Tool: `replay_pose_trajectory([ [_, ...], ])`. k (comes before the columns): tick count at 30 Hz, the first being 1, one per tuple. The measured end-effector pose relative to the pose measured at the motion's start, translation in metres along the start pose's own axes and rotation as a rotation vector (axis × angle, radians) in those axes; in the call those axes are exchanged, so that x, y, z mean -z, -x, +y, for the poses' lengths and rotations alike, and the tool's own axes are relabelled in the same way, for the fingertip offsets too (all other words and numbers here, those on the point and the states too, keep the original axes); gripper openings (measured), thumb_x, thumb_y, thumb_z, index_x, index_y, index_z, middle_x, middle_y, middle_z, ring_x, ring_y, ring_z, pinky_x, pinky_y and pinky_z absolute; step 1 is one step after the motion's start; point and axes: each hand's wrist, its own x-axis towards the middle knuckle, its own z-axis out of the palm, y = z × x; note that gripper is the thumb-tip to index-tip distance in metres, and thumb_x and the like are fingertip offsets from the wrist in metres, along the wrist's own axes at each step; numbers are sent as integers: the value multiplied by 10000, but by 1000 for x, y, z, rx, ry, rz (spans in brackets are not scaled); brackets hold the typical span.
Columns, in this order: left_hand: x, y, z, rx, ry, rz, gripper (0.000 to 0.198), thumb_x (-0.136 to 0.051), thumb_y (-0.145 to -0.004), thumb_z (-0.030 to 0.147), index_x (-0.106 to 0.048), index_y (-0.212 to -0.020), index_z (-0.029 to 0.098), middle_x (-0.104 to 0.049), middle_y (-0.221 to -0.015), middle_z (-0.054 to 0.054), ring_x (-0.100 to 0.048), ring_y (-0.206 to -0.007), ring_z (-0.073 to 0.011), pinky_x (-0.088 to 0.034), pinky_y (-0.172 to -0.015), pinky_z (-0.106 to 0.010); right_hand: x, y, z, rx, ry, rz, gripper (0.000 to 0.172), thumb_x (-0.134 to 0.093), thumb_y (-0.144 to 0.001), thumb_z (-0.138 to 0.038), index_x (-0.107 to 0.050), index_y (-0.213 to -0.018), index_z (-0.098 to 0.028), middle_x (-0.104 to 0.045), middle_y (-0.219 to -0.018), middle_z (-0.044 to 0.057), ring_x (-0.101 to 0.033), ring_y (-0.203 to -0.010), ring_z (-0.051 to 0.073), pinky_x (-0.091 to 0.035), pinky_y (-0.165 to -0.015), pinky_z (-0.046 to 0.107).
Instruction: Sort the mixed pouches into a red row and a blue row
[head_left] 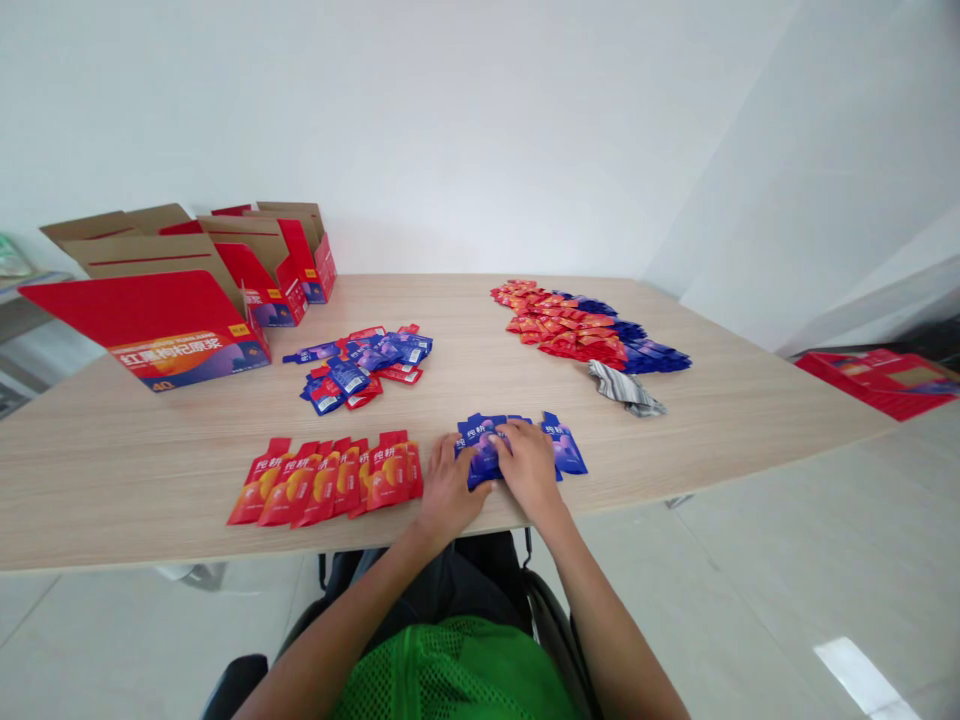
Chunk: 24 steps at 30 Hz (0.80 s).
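Several blue pouches [483, 446] with white lettering overlap near the table's front edge. My left hand [450, 485] holds their left side, thumb toward the middle and fingers curled at the edge. From the right, my right hand [529, 465] grips the same pouches, its thumb on their printed face and covering part of them. One blue pouch [564, 444] sticks out to the right of that hand. Just left of my left hand, a row of overlapping red pouches [315, 484] lies flat with printed fronts up.
A mixed heap of red and blue pouches [360, 365] lies behind the red row. Open red cartons [187, 340] stand at the back left. Fanned stacks of pouches [577, 328] lie at the back right, with a striped cloth [626, 388] before them. Another red carton [877, 380] is beyond the table's right edge.
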Motion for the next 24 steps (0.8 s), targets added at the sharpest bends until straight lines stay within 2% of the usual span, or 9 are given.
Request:
replay_pose_trajectory([
  [2,-2,-1,-1,4,4,-43,777,-799,-805,396,-488,-1495,222,-390,-1592,-159,-239,-1529,-418,-329,-1189,-610,8,-2,14,0,-8,-6,350,-453,-1034,-317,-722,-1198,-163,-662,-1269,134,-590,-1219,254,-406,-1116,400],
  [4,-4,-3,-3,-45,-18,-105,890,-784,-818,403,-362,-1585,249,-262,-1678,-154,-122,-1566,-433,-282,-1205,-634,15,-3,31,-63,57,-22,406,-433,-1041,-350,-672,-1307,-160,-602,-1370,157,-547,-1295,265,-378,-1151,422],
  [6,-6,-5,-5,-136,-76,-181,807,-727,-875,396,-367,-1588,285,-238,-1699,-129,-130,-1570,-420,-254,-1215,-642,19,-2,46,-202,180,-69,528,-478,-1025,-453,-552,-1475,-188,-423,-1551,189,-419,-1430,337,-300,-1190,536],
  [9,-8,-7,-5,-211,-172,-245,629,-609,-967,412,-432,-1559,295,-364,-1652,-115,-228,-1552,-390,-254,-1218,-638,21,1,61,-361,249,-265,790,-503,-968,-672,-309,-1633,-293,-159,-1674,191,-242,-1517,439,-230,-1163,670],
  [11,-9,-7,-5,-215,-215,-235,612,-578,-987,427,-428,-1566,295,-402,-1632,-113,-261,-1539,-390,-272,-1215,-627,20,2,64,-353,232,-405,862,-467,-937,-761,-219,-1653,-349,-78,-1695,167,-172,-1537,456,-207,-1154,698],
  [13,-11,-7,-5,-226,-243,-203,604,-577,-989,427,-427,-1566,328,-397,-1636,-101,-272,-1533,-396,-288,-1208,-621,18,4,63,-302,233,-469,908,-464,-912,-797,-162,-1658,-376,-10,-1705,140,-108,-1553,451,-160,-1161,713],
  [19,-14,-7,-5,-281,-290,-134,570,-575,-989,398,-452,-1545,389,-407,-1626,-96,-299,-1519,-396,-313,-1188,-613,6,8,54,-215,318,-539,1110,-680,-762,-807,-106,-1642,-451,82,-1710,87,43,-1552,479,-120,-1155,733],
  [24,-19,-22,-9,-270,-299,-128,556,-549,-1001,386,-452,-1548,376,-422,-1615,-103,-312,-1513,-391,-322,-1182,-613,2,-4,54,-190,324,-500,995,-641,-843,-754,-121,-1638,-459,62,-1712,86,58,-1560,453,-113,-1166,717],
])
